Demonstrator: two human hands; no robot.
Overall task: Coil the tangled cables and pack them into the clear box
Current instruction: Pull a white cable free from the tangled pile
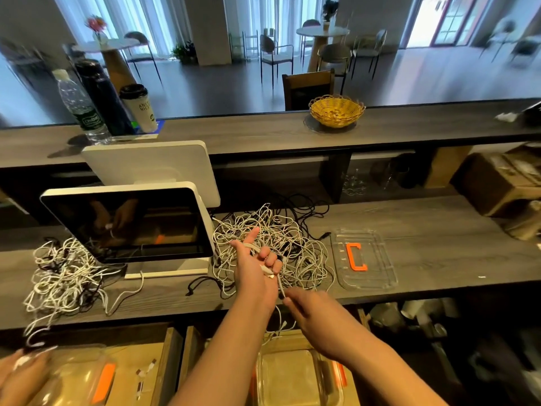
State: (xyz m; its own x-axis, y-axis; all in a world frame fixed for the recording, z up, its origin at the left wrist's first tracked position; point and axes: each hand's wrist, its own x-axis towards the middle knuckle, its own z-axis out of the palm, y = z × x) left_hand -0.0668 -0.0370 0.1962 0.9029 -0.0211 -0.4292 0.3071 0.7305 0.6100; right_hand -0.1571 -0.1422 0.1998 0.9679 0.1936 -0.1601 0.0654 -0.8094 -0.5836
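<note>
two hands (256,266) (310,310) grip one white cable (281,285) mid-coil above the desk (439,230); next, wind more loops round the left palm.

Two bare forearms reach into view from the bottom edge; no sleeve, watch or band shows on either; the left hand (254,265) and the right hand (314,310) carry no glove or ring that can be made out; nails, where visible at the fingertips, look short and unpainted; slight blur softens finer detail.
</note>
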